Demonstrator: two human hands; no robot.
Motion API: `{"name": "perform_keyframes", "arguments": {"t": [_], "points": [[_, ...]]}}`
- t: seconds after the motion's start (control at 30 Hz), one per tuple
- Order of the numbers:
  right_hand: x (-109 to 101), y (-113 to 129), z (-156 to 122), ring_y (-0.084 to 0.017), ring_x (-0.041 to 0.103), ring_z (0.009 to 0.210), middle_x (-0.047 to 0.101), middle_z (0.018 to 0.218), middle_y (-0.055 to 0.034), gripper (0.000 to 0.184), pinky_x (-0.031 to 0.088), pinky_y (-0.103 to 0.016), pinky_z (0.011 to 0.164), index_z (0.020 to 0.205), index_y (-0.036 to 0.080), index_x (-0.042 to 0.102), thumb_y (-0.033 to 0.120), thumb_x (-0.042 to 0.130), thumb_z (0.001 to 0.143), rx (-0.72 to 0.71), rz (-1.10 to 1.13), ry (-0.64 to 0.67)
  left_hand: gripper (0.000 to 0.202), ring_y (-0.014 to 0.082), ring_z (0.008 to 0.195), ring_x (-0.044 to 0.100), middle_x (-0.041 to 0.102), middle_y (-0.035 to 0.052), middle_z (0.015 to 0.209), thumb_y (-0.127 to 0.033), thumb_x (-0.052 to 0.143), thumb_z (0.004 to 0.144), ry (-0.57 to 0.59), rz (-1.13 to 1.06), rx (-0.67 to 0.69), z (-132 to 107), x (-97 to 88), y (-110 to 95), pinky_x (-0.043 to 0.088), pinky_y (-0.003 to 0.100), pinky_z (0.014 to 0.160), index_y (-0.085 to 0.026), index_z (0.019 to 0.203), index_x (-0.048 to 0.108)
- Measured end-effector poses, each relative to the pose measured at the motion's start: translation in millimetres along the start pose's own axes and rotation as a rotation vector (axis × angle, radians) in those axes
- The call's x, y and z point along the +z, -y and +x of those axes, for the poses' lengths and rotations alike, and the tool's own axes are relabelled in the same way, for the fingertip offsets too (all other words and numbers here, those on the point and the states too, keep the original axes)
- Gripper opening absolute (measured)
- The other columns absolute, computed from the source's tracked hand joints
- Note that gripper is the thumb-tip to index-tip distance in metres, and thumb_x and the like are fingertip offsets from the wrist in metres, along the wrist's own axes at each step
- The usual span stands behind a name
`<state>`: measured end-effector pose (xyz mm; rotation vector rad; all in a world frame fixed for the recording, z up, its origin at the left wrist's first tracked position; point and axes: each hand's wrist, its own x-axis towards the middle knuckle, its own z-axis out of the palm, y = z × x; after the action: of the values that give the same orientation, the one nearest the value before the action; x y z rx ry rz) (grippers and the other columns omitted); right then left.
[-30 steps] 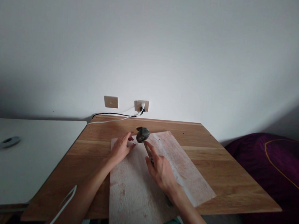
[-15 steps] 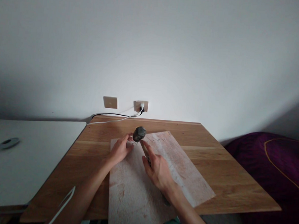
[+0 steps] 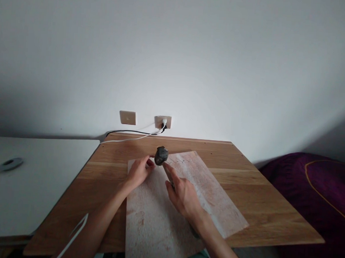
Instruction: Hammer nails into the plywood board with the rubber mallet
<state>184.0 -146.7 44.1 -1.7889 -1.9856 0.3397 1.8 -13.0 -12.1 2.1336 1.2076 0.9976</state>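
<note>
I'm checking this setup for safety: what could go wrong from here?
The right hand holds the hammer with its head close beside the fingers of the left hand, so a stray blow might catch them. The board juts past the near edge of the table, so pressure on that overhang could tip or shift it.

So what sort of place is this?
Probably a room in a home, though I can't be sure: a plain wall with a domestic-looking socket, a wooden table against it, and what looks like a purple beanbag at the right.
</note>
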Motion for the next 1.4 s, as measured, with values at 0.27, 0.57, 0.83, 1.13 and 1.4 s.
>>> {"name": "perform_keyframes", "arguments": {"t": [0.27,0.57,0.83,1.13,1.4], "points": [[7.5,5.7,5.4,-0.023,0.076,0.076,0.081,0.09,-0.0052,0.063,0.049,-0.03,0.068,0.162,0.029,0.034,0.024,0.045,0.1,-0.041,-0.035,0.019,0.053,0.0269,0.111,0.068,0.071,0.0089,0.12,-0.017,0.077,0.078,-0.048,-0.032,0.11,-1.7,5.1,16.2,0.054,0.041,0.099,-0.021,0.129,0.061],[-7.8,-19.1,-9.7,-0.024,0.075,0.075,0.078,0.083,-0.0053,0.062,0.045,-0.029,0.066,0.162,0.026,0.037,0.025,0.046,0.1,0.014,0.038,-0.011,0.067,0.0282,0.125,0.061,0.063,0.0113,0.132,-0.032,0.082,0.081,-0.097,-0.034,0.189,-4.1,3.1,10.4,0.049,0.045,0.108,-0.024,0.14,0.051],[-26.4,-98.8,-59.0,-0.027,0.076,0.073,0.08,0.085,-0.0078,0.06,0.05,-0.033,0.065,0.16,0.025,0.041,0.03,0.04,0.101,0.166,-0.037,-0.076,0.018,0.0191,0.093,0.071,0.075,0.0044,0.098,-0.016,0.059,0.096,0.14,0.065,0.432,-21.3,5.5,-38.3,0.055,0.033,0.088,-0.021,0.111,0.068],[-20.9,-98.7,-64.0,-0.027,0.08,0.079,0.082,0.096,-0.0115,0.059,0.054,-0.031,0.065,0.16,0.021,0.041,0.025,0.04,0.101,0.196,-0.056,-0.111,0.015,0.0231,0.091,0.069,0.074,0.006,0.091,-0.01,0.055,0.099,0.465,0.671,0.946,-31.3,58.9,-125.3,0.053,0.035,0.077,-0.019,0.101,0.068],[-20.6,-96.9,-63.5,-0.029,0.08,0.086,0.082,0.094,-0.0106,0.057,0.055,-0.033,0.068,0.16,0.024,0.041,0.026,0.042,0.103,0.278,-0.122,-0.105,0.018,0.0178,0.085,0.069,0.073,0.0019,0.089,-0.008,0.062,0.094,0.393,0.393,0.746,-14.1,30.7,-86.2,0.052,0.03,0.081,-0.022,0.1,0.072]]}}
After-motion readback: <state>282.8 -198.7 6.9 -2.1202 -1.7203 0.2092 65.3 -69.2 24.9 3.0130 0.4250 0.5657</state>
